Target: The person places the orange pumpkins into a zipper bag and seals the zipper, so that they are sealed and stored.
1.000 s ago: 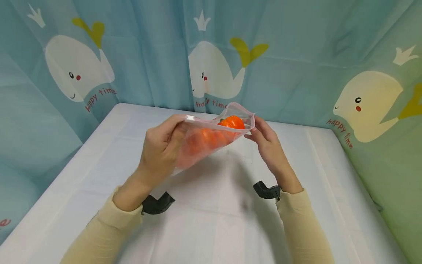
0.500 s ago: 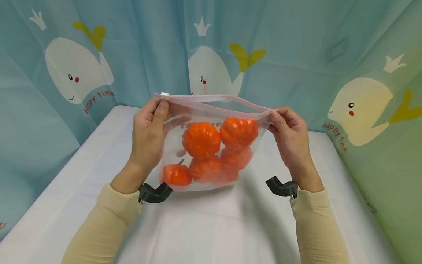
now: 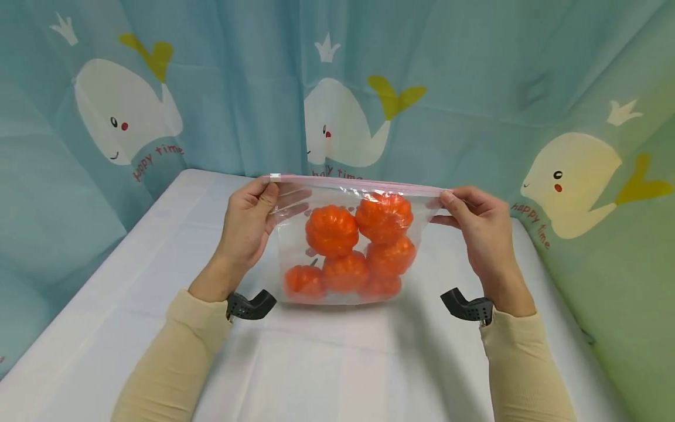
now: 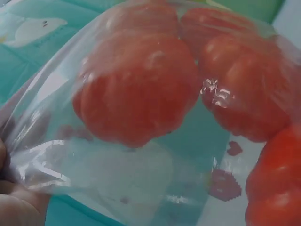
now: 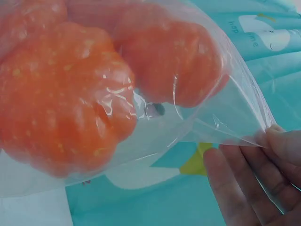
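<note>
A clear slider zip bag (image 3: 295, 246) with a pink zip strip hangs upright between both hands. Inside lie several small orange pumpkins (image 3: 331, 230), ribbed and shiny, stacked against each other. My left hand (image 3: 245, 225) pinches the bag's top left corner, right by the white slider (image 3: 275, 177). Some of its fingers show through the plastic behind the bag. At the top right corner my right hand (image 3: 482, 228) pinches the strip between thumb and fingers. In the right wrist view, other fingers (image 5: 230, 183) of that hand extend below the stretched corner.
A white-covered table (image 3: 337, 363) spreads beneath the bag. Behind it hangs a blue curtain (image 3: 242, 88) printed with whales, and a green side (image 3: 606, 293) runs along the right. Each wrist carries a black camera mount (image 3: 252, 305).
The bag has turned from tilted to facing me, and its gaping mouth has been drawn straight and flat. My right hand has moved right, spreading the top edge.
</note>
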`<state>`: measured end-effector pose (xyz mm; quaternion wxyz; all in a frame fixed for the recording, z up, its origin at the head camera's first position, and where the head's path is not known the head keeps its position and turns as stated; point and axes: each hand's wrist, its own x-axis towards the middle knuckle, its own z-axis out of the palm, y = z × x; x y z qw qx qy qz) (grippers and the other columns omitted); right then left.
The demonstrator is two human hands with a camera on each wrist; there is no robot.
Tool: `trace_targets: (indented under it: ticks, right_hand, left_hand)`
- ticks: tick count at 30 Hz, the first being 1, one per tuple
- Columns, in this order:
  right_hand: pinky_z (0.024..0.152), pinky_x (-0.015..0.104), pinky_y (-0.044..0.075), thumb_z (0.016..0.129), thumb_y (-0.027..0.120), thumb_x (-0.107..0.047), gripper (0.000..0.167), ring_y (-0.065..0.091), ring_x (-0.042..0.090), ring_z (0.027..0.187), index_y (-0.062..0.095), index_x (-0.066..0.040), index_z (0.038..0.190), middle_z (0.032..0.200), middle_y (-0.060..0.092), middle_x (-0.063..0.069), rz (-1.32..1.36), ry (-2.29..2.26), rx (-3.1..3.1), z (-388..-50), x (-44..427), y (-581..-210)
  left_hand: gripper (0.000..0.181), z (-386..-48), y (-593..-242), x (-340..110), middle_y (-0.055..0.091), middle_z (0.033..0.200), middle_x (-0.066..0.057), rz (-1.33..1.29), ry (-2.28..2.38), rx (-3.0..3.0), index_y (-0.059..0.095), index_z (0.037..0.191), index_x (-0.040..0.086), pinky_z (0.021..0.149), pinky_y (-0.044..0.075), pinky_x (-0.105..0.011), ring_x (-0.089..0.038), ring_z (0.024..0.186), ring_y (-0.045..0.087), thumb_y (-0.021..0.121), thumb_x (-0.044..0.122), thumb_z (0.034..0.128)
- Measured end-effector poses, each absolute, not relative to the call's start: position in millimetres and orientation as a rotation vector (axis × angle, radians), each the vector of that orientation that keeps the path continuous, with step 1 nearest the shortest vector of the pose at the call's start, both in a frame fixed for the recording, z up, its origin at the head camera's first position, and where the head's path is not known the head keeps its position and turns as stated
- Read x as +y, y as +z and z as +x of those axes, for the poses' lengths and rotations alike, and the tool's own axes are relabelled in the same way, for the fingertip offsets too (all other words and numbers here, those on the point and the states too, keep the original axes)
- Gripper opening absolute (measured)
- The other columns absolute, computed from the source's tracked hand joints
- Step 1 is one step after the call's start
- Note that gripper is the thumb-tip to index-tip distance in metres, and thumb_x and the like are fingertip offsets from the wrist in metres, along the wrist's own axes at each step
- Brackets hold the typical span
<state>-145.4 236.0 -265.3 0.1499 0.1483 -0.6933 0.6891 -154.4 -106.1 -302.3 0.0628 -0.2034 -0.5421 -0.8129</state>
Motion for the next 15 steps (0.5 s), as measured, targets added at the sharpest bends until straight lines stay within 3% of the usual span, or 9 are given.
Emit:
trace_targets:
  ticks: [6,15]
  right_hand:
    - [0.073,0.035,0.06,0.09,0.071,-0.01,0.023,0.069,0.018,0.08,0.068,0.012,0.097,0.082,0.072,0.007,0.356,1.977,-1.984,-144,243,-270]
    - [0.074,0.025,0.059,0.094,0.067,-0.013,0.022,0.069,0.015,0.077,0.067,0.008,0.099,0.084,0.07,0.004,0.298,1.802,-2.095,-144,247,-276]
  left_hand:
    - [0.029,-159,-307,-101,0.073,0.116,-0.006,-0.647,-2.479,-1.645,0.063,0.124,0.001,0.09,0.056,-0.041,-0.023,0.108,0.071,0.048,0.014,0.1032]
    - [0.03,-156,-310,-92,0.074,0.114,-0.007,-0.614,-2.485,-1.705,0.062,0.126,-0.001,0.093,0.055,-0.041,-0.023,0.11,0.07,0.053,0.016,0.1021]
